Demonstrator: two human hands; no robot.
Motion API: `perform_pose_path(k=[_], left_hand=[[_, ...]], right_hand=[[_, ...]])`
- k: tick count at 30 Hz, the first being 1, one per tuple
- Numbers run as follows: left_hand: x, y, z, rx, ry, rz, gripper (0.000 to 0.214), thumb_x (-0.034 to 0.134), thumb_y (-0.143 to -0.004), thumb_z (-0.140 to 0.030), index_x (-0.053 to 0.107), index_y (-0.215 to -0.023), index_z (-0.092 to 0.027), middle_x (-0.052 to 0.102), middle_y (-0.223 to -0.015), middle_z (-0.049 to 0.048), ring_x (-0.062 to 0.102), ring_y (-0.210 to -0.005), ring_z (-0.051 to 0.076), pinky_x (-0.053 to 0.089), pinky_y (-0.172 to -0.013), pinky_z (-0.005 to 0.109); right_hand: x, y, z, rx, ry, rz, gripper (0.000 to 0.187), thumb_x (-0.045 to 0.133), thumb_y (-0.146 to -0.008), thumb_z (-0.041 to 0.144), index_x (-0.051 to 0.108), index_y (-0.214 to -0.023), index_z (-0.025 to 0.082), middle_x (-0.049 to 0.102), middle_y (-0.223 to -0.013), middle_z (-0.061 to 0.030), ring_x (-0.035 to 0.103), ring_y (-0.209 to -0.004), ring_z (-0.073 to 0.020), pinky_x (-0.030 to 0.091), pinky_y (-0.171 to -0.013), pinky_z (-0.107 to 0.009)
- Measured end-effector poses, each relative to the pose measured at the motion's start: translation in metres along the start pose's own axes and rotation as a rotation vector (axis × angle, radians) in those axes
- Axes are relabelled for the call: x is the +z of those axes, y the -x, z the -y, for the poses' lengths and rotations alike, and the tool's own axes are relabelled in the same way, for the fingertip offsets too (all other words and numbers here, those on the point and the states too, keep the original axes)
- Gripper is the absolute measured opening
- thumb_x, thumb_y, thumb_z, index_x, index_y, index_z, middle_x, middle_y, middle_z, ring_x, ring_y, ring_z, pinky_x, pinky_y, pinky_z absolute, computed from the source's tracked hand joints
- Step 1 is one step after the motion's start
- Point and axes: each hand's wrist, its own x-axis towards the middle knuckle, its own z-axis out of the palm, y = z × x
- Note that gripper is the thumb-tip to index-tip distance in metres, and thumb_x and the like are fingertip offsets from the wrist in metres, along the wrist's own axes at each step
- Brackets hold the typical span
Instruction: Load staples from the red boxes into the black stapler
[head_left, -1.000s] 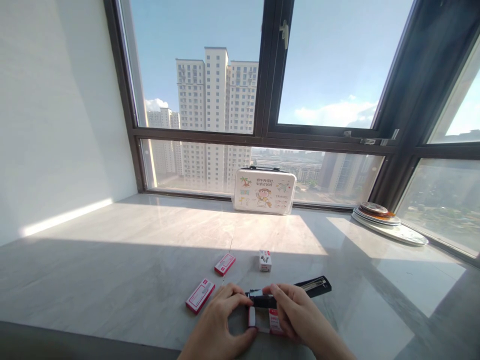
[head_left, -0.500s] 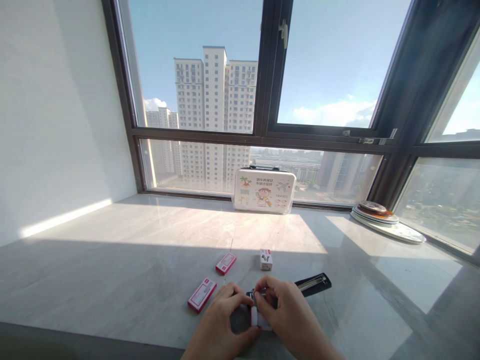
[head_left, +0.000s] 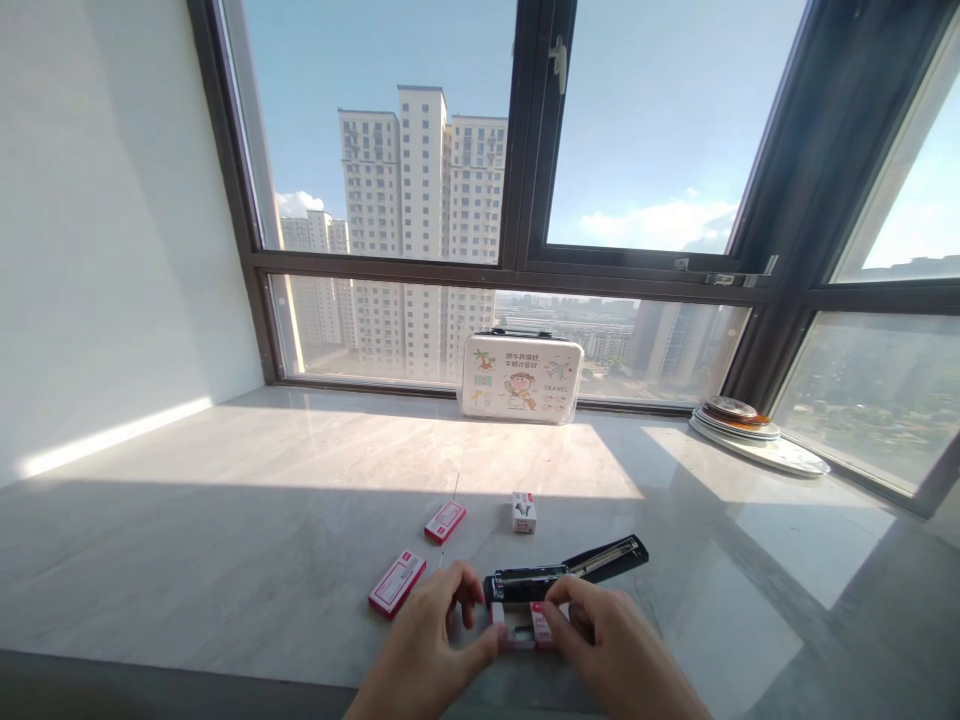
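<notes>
A small red and white staple box (head_left: 523,628) lies on the marble sill near the front edge, held between both hands. My left hand (head_left: 427,645) pinches its left end, fingers curled. My right hand (head_left: 604,645) pinches its right end with thumb and forefinger. Just behind the box lies a black stapler (head_left: 564,574), swung open flat, its metal channel showing. Neither hand touches the stapler as far as I can see.
Two red staple boxes (head_left: 397,582) (head_left: 445,521) lie to the left, and a small white box (head_left: 523,511) stands behind the stapler. A white printed tin case (head_left: 520,378) leans at the window. Stacked plates (head_left: 754,435) sit at the back right.
My right hand has drawn back off the stapler, which now lies uncovered behind the box. Both hands now grip the small box at its ends. The view shifted slightly right.
</notes>
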Motion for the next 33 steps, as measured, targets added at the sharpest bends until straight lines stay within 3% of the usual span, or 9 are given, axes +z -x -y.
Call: perform_pose_path(k=[4,7,12,15,18,24,26,29,33], left_hand=[[0.000,0.001,-0.001,-0.029,-0.127,0.033,0.047,0.041,-0.102,-0.041,0.050,-0.061,-0.019,0.050,-0.056,-0.0034,0.049,-0.057,0.014,0.026,-0.055,0.028],[0.006,0.001,-0.007,-0.053,-0.358,0.009,0.049,0.042,-0.101,-0.038,0.055,-0.059,-0.019,0.058,-0.058,-0.0003,0.055,-0.059,0.016,0.022,-0.057,0.031],[0.020,-0.001,-0.025,-0.081,-0.605,0.010,0.042,0.044,-0.102,-0.033,0.069,-0.070,-0.024,0.074,-0.073,0.0043,0.066,-0.072,0.022,0.023,-0.061,0.033],[0.026,-0.002,-0.033,-0.034,-0.614,0.017,0.042,0.041,-0.103,-0.030,0.070,-0.074,-0.024,0.076,-0.077,0.0047,0.068,-0.073,0.022,0.025,-0.061,0.033],[0.028,-0.002,-0.032,-0.016,-0.584,0.002,0.042,0.041,-0.104,-0.030,0.068,-0.072,-0.024,0.075,-0.076,0.0045,0.068,-0.072,0.022,0.027,-0.062,0.033],[0.024,0.004,-0.026,-0.004,-0.336,-0.047,0.037,0.041,-0.103,-0.040,0.061,-0.076,-0.023,0.061,-0.061,-0.0008,0.057,-0.056,0.016,0.029,-0.055,0.028],[0.023,0.006,-0.026,0.005,-0.275,-0.027,0.030,0.043,-0.101,-0.040,0.066,-0.088,-0.025,0.059,-0.059,-0.0033,0.056,-0.053,0.016,0.031,-0.055,0.027],[0.026,0.006,-0.027,0.007,-0.290,-0.017,0.028,0.046,-0.100,-0.040,0.070,-0.110,-0.030,0.066,-0.065,-0.0020,0.063,-0.060,0.020,0.034,-0.058,0.029],[0.031,0.004,-0.028,0.007,-0.355,-0.045,0.032,0.045,-0.101,-0.038,0.069,-0.120,-0.029,0.076,-0.083,0.0041,0.071,-0.072,0.025,0.038,-0.063,0.032]], right_hand=[[-0.014,0.005,-0.037,0.170,0.097,-0.116,0.049,0.039,-0.100,0.054,0.051,-0.065,0.023,0.063,-0.061,-0.0020,0.057,-0.058,-0.0186,0.027,-0.055,-0.029],[-0.016,0.007,-0.054,0.233,0.112,-0.082,0.054,0.037,-0.101,0.057,0.052,-0.060,0.023,0.066,-0.061,-0.0037,0.061,-0.061,-0.0213,0.029,-0.057,-0.030],[0.010,0.006,-0.025,0.177,0.145,-0.071,0.057,0.031,-0.104,0.054,0.066,-0.068,0.027,0.075,-0.075,-0.0041,0.070,-0.074,-0.0240,0.030,-0.059,-0.030],[0.028,0.003,0.001,0.160,0.258,-0.119,0.053,0.032,-0.103,0.056,0.065,-0.073,0.027,0.075,-0.074,-0.0062,0.071,-0.073,-0.0251,0.029,-0.058,-0.030],[0.032,0.001,0.006,0.154,0.247,-0.140,0.054,0.030,-0.104,0.057,0.063,-0.073,0.026,0.074,-0.071,-0.0056,0.071,-0.074,-0.0242,0.029,-0.058,-0.030],[0.001,0.012,-0.046,0.266,0.083,-0.123,0.062,0.037,-0.094,0.074,0.051,-0.062,0.023,0.064,-0.059,-0.0011,0.062,-0.060,-0.0198,0.033,-0.055,-0.028],[-0.013,0.015,-0.070,0.342,0.000,-0.176,0.057,0.045,-0.089,0.076,0.056,-0.070,0.024,0.062,-0.058,-0.0004,0.060,-0.059,-0.0197,0.035,-0.055,-0.028],[-0.029,0.014,-0.097,0.439,-0.253,-0.219,0.058,0.048,-0.085,0.076,0.064,-0.099,0.022,0.057,-0.056,0.0023,0.051,-0.047,-0.0163,0.035,-0.048,-0.028],[-0.031,0.001,-0.101,0.370,-0.570,-0.206,0.078,0.052,-0.080,0.078,0.053,-0.132,0.020,0.060,-0.066,0.0035,0.034,-0.036,-0.0079,0.022,-0.040,-0.025]])
